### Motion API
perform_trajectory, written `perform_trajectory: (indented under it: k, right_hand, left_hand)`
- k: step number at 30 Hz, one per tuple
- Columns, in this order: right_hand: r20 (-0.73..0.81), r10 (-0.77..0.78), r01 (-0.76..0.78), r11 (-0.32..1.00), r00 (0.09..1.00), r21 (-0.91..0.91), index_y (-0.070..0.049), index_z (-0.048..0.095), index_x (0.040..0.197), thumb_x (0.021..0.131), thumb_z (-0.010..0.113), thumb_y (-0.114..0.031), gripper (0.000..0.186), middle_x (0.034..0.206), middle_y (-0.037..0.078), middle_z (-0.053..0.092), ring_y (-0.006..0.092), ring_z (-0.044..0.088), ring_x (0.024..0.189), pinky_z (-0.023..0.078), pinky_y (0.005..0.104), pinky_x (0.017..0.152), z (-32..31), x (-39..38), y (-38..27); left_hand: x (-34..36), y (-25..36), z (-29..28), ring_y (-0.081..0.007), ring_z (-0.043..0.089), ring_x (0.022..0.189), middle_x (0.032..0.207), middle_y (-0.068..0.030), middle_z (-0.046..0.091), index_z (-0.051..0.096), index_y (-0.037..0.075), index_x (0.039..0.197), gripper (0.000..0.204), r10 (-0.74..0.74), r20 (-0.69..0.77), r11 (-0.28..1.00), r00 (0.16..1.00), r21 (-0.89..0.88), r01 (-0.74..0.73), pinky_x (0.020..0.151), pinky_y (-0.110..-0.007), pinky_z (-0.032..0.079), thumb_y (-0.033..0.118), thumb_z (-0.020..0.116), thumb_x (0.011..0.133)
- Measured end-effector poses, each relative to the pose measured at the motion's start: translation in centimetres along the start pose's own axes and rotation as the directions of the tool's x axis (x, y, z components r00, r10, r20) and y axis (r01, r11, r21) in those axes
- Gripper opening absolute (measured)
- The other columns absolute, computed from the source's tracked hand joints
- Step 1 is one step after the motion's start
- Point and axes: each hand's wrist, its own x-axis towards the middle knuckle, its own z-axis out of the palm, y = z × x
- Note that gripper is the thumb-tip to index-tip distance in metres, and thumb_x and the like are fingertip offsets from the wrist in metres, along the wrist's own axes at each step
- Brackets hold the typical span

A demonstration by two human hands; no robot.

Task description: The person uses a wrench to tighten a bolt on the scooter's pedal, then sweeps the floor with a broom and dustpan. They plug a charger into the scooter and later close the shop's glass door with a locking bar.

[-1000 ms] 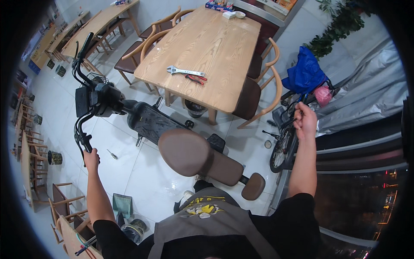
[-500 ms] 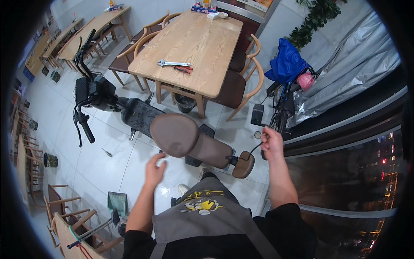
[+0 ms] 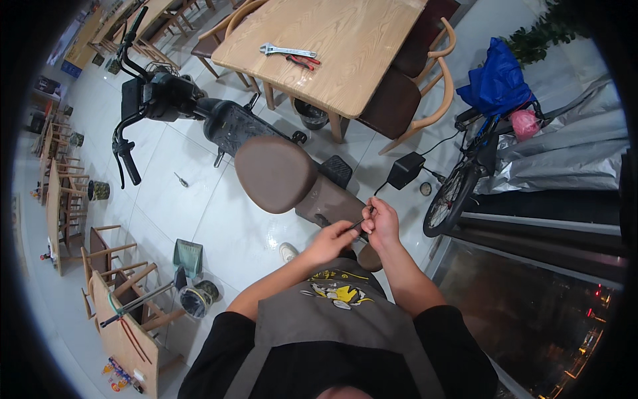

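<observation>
Over the brown rear seat (image 3: 335, 201) of an electric scooter, both my hands work close together on a thin black cable (image 3: 381, 189). My right hand (image 3: 382, 227) pinches it with curled fingers. My left hand (image 3: 327, 244) is closed on the cable's end part, just left of the right hand; the tip is partly hidden by the fingers. From my right hand the cable runs up to a black power adapter box (image 3: 406, 170), beyond the seat. The scooter's rounded brown front seat (image 3: 276, 174) lies ahead and to the left.
A wooden table (image 3: 332, 33) ahead carries an adjustable wrench (image 3: 288, 50) and red-handled pliers (image 3: 302, 62). A bicycle (image 3: 458, 189) with a blue cover (image 3: 497, 80) stands right. A screwdriver (image 3: 180, 179) lies on the floor; a dustpan (image 3: 188, 258) and bin (image 3: 198, 299) are lower left.
My left hand has moved right to meet the right hand and closed on the cable. The right hand has come inward, and the adapter box has shifted. My view has turned and shifted.
</observation>
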Motion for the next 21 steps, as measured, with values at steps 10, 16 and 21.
perform_trajectory:
  k: [10, 16, 21]
  right_hand:
    - [0.036, 0.306, -0.302, 0.95, 0.951, -0.083, -0.003, 0.056, 0.096, 0.102, 0.047, -0.027, 0.026, 0.08, 0.015, 0.067, 0.0127, 0.049, 0.048, 0.04, 0.0277, 0.044, -4.9, 5.8, 4.0]
    - [-0.049, 0.287, -0.288, 0.91, 0.957, -0.299, 0.0, 0.059, 0.103, 0.102, 0.045, -0.038, 0.041, 0.073, 0.013, 0.067, 0.0111, 0.047, 0.043, 0.038, 0.0263, 0.04, -11.7, 7.3, 0.7]
    - [-0.323, 0.043, -0.194, 0.87, 0.946, -0.453, -0.001, 0.059, 0.1, 0.099, 0.05, -0.038, 0.038, 0.075, 0.011, 0.066, 0.0114, 0.049, 0.047, 0.04, 0.0258, 0.043, -22.1, 10.3, 1.1]
  left_hand:
    - [1.8, -3.0, 0.0, -0.0043, 0.035, 0.055, 0.063, 0.0064, 0.043, 0.061, 0.005, 0.09, 0.027, -0.166, -0.273, 0.979, 0.948, 0.067, 0.191, 0.049, -0.022, 0.027, 0.026, 0.05, 0.103]
    - [2.9, -2.5, -0.2, -0.0086, 0.046, 0.055, 0.062, 0.0009, 0.051, 0.059, 0.003, 0.083, 0.031, -0.234, -0.27, 0.958, 0.934, 0.098, 0.269, 0.052, -0.027, 0.038, 0.026, 0.051, 0.102]
    - [3.8, -2.3, 0.1, -0.0072, 0.041, 0.054, 0.061, 0.0029, 0.046, 0.058, 0.004, 0.086, 0.029, -0.24, -0.27, 0.944, 0.933, 0.162, 0.289, 0.05, -0.025, 0.033, 0.026, 0.049, 0.103]
